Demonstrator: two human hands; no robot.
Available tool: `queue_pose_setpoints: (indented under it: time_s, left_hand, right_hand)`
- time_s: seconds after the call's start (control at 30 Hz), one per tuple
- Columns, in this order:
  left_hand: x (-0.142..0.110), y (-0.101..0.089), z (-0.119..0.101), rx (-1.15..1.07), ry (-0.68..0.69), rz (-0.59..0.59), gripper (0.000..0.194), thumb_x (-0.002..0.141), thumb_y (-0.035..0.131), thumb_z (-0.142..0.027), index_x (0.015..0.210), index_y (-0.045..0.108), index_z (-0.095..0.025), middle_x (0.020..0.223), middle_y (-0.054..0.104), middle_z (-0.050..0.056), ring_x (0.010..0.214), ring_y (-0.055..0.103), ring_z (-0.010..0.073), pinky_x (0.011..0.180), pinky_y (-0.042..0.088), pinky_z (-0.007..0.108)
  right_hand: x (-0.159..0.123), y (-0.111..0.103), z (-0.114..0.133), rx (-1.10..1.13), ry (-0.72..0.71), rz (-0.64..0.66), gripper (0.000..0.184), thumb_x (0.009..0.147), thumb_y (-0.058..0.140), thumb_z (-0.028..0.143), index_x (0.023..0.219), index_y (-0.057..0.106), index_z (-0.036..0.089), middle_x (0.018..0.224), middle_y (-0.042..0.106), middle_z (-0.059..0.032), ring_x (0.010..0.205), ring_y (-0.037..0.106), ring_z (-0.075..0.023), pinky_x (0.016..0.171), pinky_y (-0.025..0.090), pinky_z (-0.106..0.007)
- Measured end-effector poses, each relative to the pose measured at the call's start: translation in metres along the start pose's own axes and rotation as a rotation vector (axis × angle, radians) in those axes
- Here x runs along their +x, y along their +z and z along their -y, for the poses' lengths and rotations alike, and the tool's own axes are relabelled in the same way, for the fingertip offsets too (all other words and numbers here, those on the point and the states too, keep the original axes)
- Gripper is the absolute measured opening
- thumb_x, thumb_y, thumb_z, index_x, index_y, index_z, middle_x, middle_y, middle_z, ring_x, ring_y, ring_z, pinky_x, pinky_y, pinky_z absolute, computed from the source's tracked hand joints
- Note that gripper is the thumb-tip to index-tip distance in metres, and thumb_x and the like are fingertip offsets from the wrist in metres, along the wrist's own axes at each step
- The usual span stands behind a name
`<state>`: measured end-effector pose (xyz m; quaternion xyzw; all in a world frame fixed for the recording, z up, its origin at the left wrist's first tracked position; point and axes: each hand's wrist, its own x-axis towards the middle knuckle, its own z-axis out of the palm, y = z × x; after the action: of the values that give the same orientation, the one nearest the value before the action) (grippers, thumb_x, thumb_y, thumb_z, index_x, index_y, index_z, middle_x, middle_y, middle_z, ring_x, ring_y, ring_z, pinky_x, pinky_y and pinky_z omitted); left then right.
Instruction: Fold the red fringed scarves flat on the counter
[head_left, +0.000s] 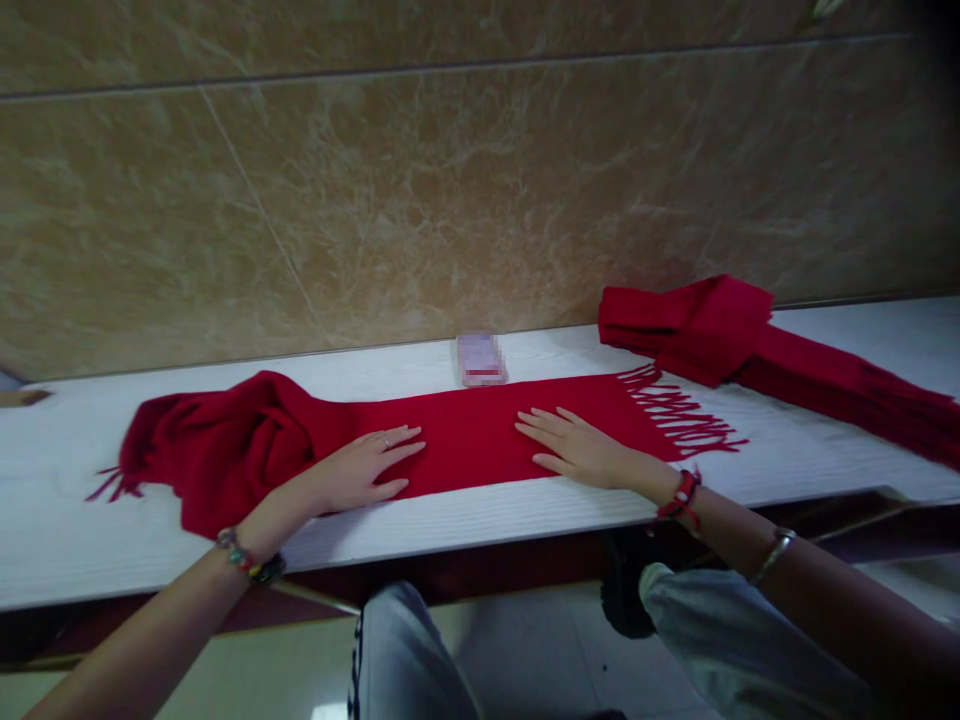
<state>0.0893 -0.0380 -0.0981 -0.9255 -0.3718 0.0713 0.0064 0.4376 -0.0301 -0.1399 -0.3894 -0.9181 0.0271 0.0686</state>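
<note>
A red fringed scarf [465, 435] lies along a white ledge [450, 520]. Its right half is spread flat with the fringe [679, 410] pointing right; its left end is bunched in a heap [217, 450]. My left hand [364, 468] lies flat and open on the scarf just right of the heap, fingers stretched toward the middle. My right hand [577, 445] rests flat and open on the scarf near the fringe, fingers pointing left. The two hands face each other across a bare stretch of scarf.
A second red scarf [720, 330] lies folded at the back right, its tail trailing along the ledge to the right. A small pinkish box [481, 358] sits behind the spread scarf against the marbled wall [450, 180]. My knees show below the ledge's front edge.
</note>
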Motion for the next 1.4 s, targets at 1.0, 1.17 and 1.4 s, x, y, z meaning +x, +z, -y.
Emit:
queue_pose_setpoints:
  time_s: [1.0,1.17,1.4]
  left_hand:
    - [-0.054,-0.009,0.005,0.189,-0.082,-0.488,0.035,0.09,0.029,-0.017,0.101,0.062,-0.018,0.09,0.061,0.006,0.075,0.057,0.0135,0.065,0.047,0.023]
    - [-0.063,0.024,-0.001,0.14,-0.022,-0.272,0.031,0.089,0.034,-0.019,0.102,0.062,-0.017,0.094,0.061,0.007,0.082,0.058,0.0151,0.073,0.048,0.026]
    - [-0.082,0.033,0.039,0.153,-0.089,-0.255,0.034,0.083,0.036,-0.012,0.103,0.062,-0.021,0.098,0.06,0.007,0.086,0.057,0.0161,0.077,0.046,0.027]
  right_hand:
    - [-0.001,0.001,0.001,0.0,-0.02,-0.075,0.047,0.09,0.031,0.042,0.133,0.037,0.022,0.137,0.038,-0.0067,0.128,0.029,-0.0224,0.104,0.023,-0.047]
    - [-0.002,0.001,0.0,0.006,-0.059,-0.103,0.045,0.091,0.032,0.039,0.132,0.038,0.024,0.137,0.038,-0.0067,0.129,0.027,-0.0222,0.103,0.023,-0.048]
    - [-0.005,0.001,-0.002,0.086,-0.182,-0.057,0.039,0.092,0.029,0.03,0.13,0.04,0.03,0.136,0.041,-0.0021,0.128,0.03,-0.0172,0.105,0.021,-0.045]
